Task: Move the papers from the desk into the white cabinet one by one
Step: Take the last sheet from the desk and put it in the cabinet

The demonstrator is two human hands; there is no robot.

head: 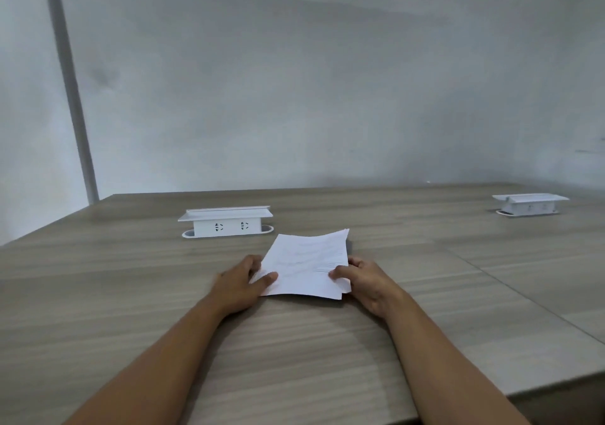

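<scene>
A plain grey wall is seen behind a wood-grain desk (131, 293). A stack of white papers (306, 264) is located on the desk, near a white pop-up socket box (225, 222); a second socket box (530, 204) is set well apart to the right. The stack's left edge is gripped by the left hand (240, 285), thumb on top. Its right edge is pinched by the right hand (366, 280).

We see a wood-grain desk (131, 293). On it lies a small stack of papers (307, 266) near the middle, with one white socket box (226, 223) just behind it and another socket box (529, 203) far right.
</scene>
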